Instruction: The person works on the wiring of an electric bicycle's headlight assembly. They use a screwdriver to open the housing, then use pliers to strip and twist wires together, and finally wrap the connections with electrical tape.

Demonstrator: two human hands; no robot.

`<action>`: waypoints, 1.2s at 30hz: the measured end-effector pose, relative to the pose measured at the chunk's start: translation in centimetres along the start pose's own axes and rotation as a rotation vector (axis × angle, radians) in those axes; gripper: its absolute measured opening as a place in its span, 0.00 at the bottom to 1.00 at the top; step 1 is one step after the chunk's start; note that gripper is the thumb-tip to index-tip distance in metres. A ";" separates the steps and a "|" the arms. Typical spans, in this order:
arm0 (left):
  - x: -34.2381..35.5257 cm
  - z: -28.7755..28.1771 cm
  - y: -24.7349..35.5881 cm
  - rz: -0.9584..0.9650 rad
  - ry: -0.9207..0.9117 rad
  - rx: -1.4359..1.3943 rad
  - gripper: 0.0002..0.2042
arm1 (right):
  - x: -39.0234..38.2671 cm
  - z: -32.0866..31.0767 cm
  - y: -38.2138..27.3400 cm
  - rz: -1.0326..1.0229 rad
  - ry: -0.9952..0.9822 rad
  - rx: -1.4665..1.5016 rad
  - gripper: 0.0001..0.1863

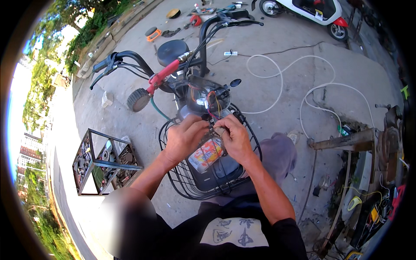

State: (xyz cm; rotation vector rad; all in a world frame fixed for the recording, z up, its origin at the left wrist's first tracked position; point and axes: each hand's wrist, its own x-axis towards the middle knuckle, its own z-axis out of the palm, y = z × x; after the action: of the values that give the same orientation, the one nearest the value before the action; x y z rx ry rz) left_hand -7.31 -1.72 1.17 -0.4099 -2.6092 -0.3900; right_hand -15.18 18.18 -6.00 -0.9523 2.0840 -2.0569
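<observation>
Both hands work above the front basket of a two-wheeler, close to its opened headlamp housing. Loose coloured wires and white connectors show inside that housing. The fingers of my left hand are pinched together at the basket's far rim, hiding what they hold, if anything. Close beside it, my right hand grips a thin dark wire between thumb and fingers. Below the hands, a colourful printed packet lies in the basket on a dark object.
A red-handled tool with a round gauge rests across the handlebars. An open metal parts rack stands at left. White hose loops over the ground at right, near a metal bench. A white scooter is parked far right.
</observation>
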 end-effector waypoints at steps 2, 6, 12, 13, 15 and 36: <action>0.1 0.0 0.2 0.118 0.005 0.107 0.15 | 0.0 0.0 -0.1 -0.007 -0.001 0.010 0.13; 0.6 0.6 -0.2 0.215 0.008 0.143 0.14 | 0.1 0.0 0.0 0.001 -0.012 -0.025 0.12; 0.6 1.3 0.4 -0.010 -0.059 0.001 0.08 | -0.2 -0.1 -0.5 0.004 -0.003 -0.076 0.12; 0.6 1.4 0.7 -0.101 -0.075 -0.050 0.06 | -0.4 0.1 -0.6 -0.015 0.008 -0.088 0.12; 0.6 1.5 1.1 -0.350 -0.133 -0.221 0.05 | -0.5 0.4 -0.7 -0.063 0.031 -0.133 0.13; 1.7 -1.4 -1.3 0.237 -0.139 0.184 0.13 | 0.1 0.2 -0.4 -0.010 -0.014 -0.074 0.13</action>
State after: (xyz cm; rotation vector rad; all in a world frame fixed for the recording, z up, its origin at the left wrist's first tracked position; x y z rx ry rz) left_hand -8.69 -3.02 2.93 -0.6942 -2.6597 -0.0430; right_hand -15.02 18.03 -5.61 -0.9855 2.1664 -1.9848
